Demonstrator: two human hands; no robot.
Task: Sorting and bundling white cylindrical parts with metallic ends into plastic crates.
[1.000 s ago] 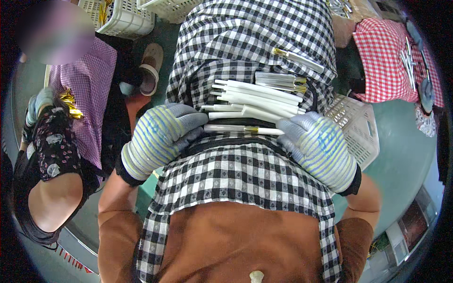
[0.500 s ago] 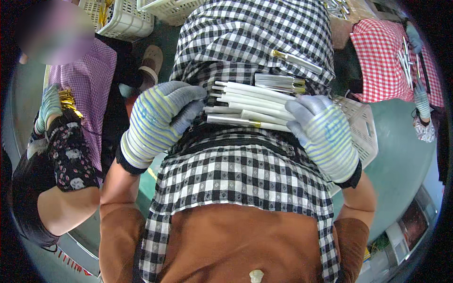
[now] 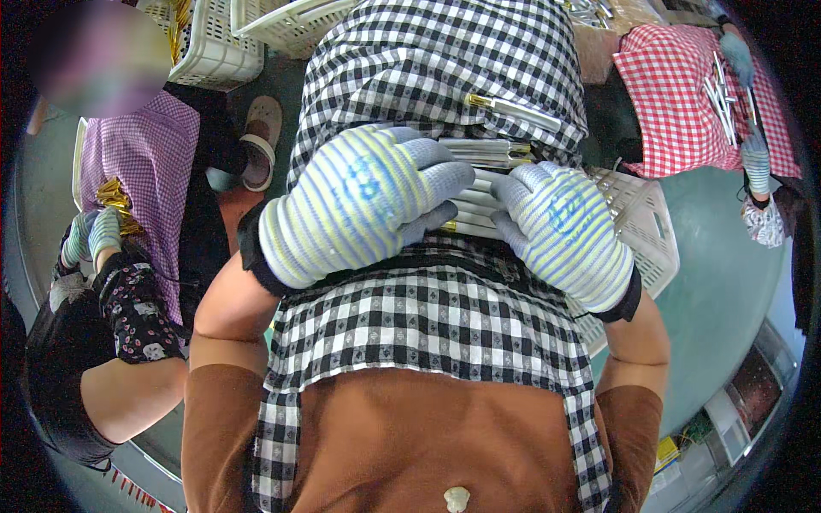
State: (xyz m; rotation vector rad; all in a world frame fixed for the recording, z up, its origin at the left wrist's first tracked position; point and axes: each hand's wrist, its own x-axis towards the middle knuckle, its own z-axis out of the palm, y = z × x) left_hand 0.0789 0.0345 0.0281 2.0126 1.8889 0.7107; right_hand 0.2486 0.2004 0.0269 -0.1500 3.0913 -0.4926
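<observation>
Several slim white tubes [image 3: 475, 208] lie in a loose bundle across my lap, on a black-and-white checked apron [image 3: 428, 321]. My left hand [image 3: 368, 205], in a striped knit glove with grey fingers, closes over the bundle's left part, fingers above and thumb below. At the right end my right hand [image 3: 560, 235], gloved alike, grips the same tubes. Both hands hide most of their length. Just beyond the bundle lies a row of silver tubes with gold ends [image 3: 487, 152]. Farther up, a single silver-and-gold tube [image 3: 513, 112] rests on the apron cloth.
White plastic crates [image 3: 218, 47] stand at the far left, and another crate [image 3: 641, 227] is beside my right hand. At left a co-worker's gloved hands hold gold pieces [image 3: 118, 205]. At right another person has silver tubes [image 3: 720, 98] on a red checked cloth [image 3: 667, 103].
My left hand has moved right, from beside the white tubes onto them. My right hand stays at their right end. The co-worker's hands at left have come together by the gold pieces.
</observation>
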